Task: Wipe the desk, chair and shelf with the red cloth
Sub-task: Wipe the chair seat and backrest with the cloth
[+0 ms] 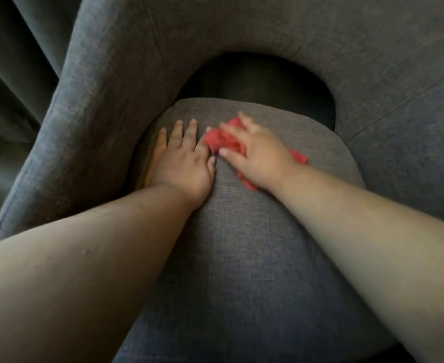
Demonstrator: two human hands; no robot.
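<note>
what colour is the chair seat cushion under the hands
Grey, a woven, slightly heathered fabric on the seat cushion, seen in the head view, the only one given.

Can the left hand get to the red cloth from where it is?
Probably yes. The left hand lies flat on the chair seat right beside the red cloth, its first finger about touching the edge. Only the right hand, pressing on top, covers most of it.

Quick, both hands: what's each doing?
Left hand: open, flat on the chair seat.
Right hand: pressing the red cloth onto the seat.
</note>
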